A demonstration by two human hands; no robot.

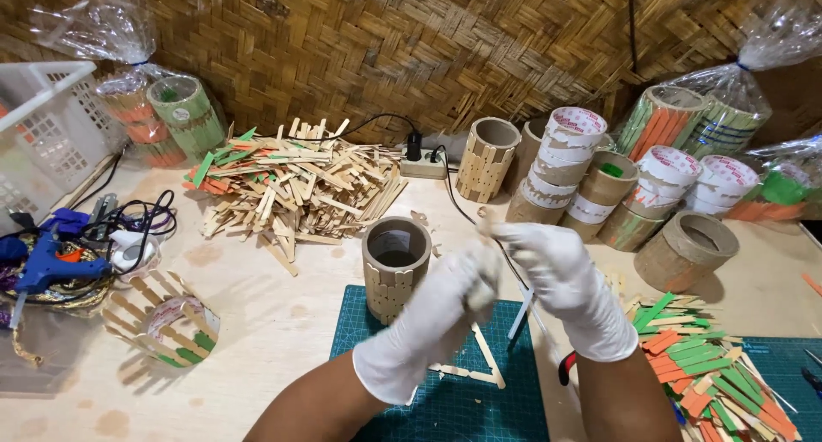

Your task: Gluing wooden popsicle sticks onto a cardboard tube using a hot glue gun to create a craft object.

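Seemingly caught mid-step, between pieces: held white-gloved left hand [432,322] and white-gloved right hand [561,284] together above dark green cutting mat [454,408], just beside upright brown cardboard tube clad in pale wooden sticks [396,269] at the mat's far-left corner. Curled fingers [492,232] inward, blurred; could not tell whether gripping anything. Probably called next for a freed, steady grip. Partly hid flat pale wooden stick frame [481,365] beneath wrists.

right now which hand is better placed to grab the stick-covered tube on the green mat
Left. The left hand hovers right beside the stick-covered tube; the right hand sits farther off, nearer the coloured sticks.
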